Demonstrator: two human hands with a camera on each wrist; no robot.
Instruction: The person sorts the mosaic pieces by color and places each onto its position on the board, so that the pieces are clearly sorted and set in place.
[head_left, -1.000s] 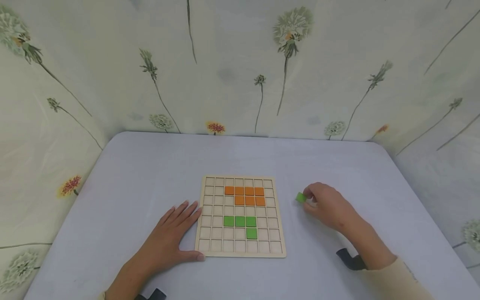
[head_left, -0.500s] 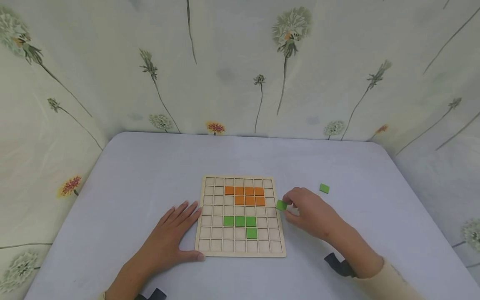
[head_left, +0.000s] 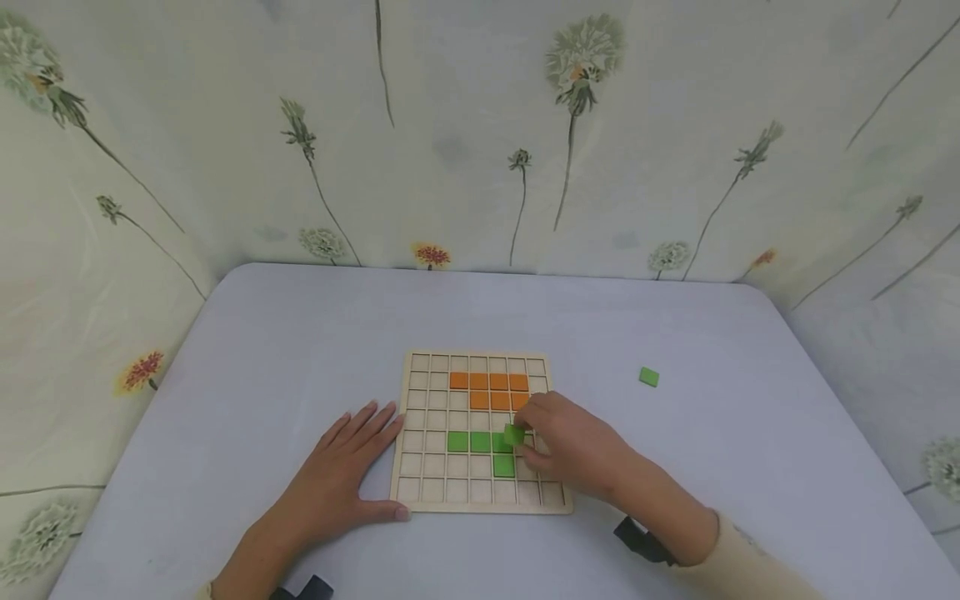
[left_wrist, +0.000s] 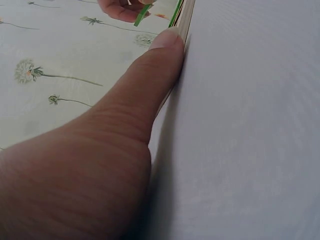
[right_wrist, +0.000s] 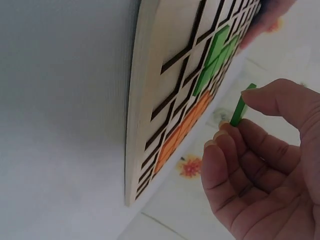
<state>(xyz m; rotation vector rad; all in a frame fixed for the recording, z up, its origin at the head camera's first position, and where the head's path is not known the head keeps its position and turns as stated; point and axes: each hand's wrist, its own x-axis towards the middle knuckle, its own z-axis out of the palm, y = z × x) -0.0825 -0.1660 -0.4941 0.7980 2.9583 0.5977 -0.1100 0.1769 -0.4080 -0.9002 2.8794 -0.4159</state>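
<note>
A wooden grid board (head_left: 457,496) lies flat, with orange square tiles (head_left: 487,390) in two rows near its far side. Green tiles (head_left: 468,442) fill several cells nearer the front. My left hand (head_left: 337,479) rests spread at the board's left side, thumb on the near corner and fingertips at the edge. Between thumb and fingers, my right hand (head_left: 577,442) pinches a single green tile (right_wrist: 242,106). In the right wrist view that tile is held above the board; from the head it overlaps the right end of the green row.
One loose green tile (head_left: 648,377) lies on the white-covered table (head_left: 330,325) to the right of the board. Behind the table hangs a flower-printed cloth (head_left: 465,167). A black strap (head_left: 641,540) is on the right wrist.
My right hand has carried the pinched green tile leftward from the table to over the board, uncovering the loose green tile at right. The left hand stays put.
</note>
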